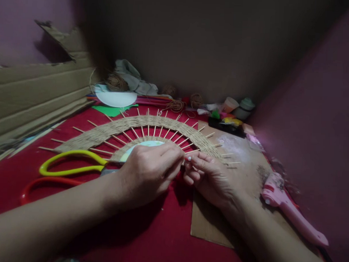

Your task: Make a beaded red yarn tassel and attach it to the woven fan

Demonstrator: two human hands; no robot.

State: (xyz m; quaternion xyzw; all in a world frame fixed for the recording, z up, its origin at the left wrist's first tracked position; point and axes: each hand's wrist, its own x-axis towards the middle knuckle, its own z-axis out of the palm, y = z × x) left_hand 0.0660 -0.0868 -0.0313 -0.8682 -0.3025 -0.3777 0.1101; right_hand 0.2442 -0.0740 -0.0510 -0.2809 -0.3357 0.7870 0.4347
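Note:
My left hand (153, 170) is closed in a pinch; its fingertips meet those of my right hand, and what they hold is hidden. Between the thumb and fingers of my right hand (210, 176) shows a small white bead-like piece (189, 158) with a bit of red beside it. Behind both hands lies a fan-shaped woven piece (102, 132), with twine bands over thin wooden sticks and a pale half-round centre (142, 147). Scissors with one yellow and one red handle (73, 153) lie left of my left hand, their blades mostly hidden.
A pink glue gun (296, 213) rests at the right on a cardboard sheet (208, 220) over the red surface (159, 237). Twine balls (117, 83), a white half disc (115, 99), green paper (110, 111) and a cup (229, 105) line the back. Cardboard (35, 88) stands left.

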